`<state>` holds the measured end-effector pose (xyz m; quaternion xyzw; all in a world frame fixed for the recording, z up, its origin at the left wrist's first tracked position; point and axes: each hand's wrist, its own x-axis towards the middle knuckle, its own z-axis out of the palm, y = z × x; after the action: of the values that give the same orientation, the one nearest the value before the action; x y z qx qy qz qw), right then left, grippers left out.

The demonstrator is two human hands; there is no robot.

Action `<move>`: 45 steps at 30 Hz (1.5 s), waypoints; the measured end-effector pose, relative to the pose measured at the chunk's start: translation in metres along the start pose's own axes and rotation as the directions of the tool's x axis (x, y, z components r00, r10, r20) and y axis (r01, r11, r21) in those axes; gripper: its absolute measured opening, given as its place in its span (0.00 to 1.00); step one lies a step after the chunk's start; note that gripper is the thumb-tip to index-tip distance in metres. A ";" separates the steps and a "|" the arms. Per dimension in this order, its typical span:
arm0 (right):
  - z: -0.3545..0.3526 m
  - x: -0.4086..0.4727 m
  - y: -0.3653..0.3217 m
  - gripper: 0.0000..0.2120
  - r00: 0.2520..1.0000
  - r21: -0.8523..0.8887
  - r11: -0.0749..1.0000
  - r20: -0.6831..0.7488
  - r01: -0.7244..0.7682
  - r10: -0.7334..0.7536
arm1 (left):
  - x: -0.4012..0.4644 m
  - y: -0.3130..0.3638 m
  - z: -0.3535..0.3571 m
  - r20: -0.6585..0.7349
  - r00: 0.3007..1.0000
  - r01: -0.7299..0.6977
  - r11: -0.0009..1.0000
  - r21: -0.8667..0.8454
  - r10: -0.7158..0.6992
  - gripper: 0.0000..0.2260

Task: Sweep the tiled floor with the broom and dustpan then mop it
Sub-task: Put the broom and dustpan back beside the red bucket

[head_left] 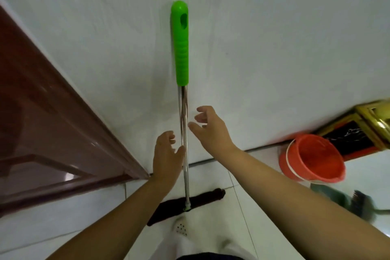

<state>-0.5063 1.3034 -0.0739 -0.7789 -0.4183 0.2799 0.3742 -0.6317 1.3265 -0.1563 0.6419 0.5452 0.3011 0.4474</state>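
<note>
A mop leans upright against the white wall: green plastic grip [181,48] on top, shiny metal pole [184,133] below, dark flat mop head [202,198] on the tiled floor. My left hand [166,156] is just left of the pole, fingers apart, thumb touching or nearly touching it. My right hand [211,126] hovers just right of the pole, fingers spread and holding nothing. A dark broom and dustpan [350,200] lie blurred on the floor at the right.
An orange bucket [312,160] stands by the wall at the right, beside a gold-framed dark piece of furniture [363,124]. A brown door [52,133] fills the left. My white shoe [181,228] is just behind the mop head.
</note>
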 end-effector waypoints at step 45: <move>-0.506 -0.376 0.453 0.07 0.599 0.387 0.752 -0.454 -0.534 0.659 | -0.404 0.245 0.563 0.897 0.389 -0.358 0.932 -0.062 0.209 0.11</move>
<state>-0.1127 0.6360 -0.1128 -0.8753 0.0306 0.1883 0.4444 -0.1246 0.7952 -0.1294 0.8160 0.1289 -0.0497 0.5612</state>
